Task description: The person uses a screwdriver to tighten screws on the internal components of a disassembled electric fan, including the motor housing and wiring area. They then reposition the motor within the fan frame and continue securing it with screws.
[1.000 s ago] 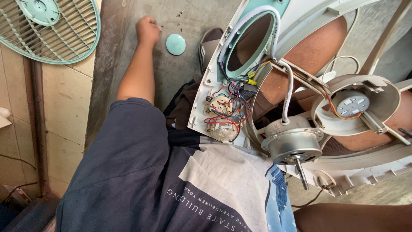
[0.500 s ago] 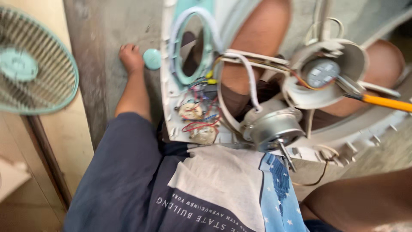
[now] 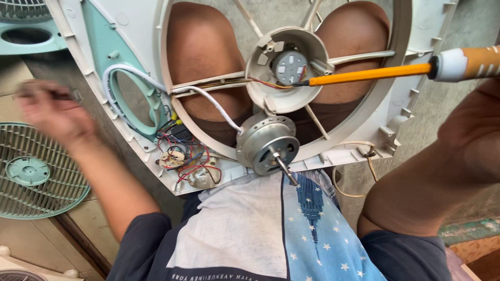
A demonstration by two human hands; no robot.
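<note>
We're mid-repair on a fan housing (image 3: 396,109) across our lap. Right hand, off frame, grip unseen, runs a screwdriver (image 3: 370,74) to the centre motor mount (image 3: 289,66). Left hand (image 3: 52,112), blurred at upper left, pinches something small. Next likely needs a steady tip.

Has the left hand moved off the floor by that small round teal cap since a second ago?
Yes. The left hand, earlier flat on the floor beside the cap, is now raised and motion-blurred, level with the fan housing; the cap is out of view.
</note>
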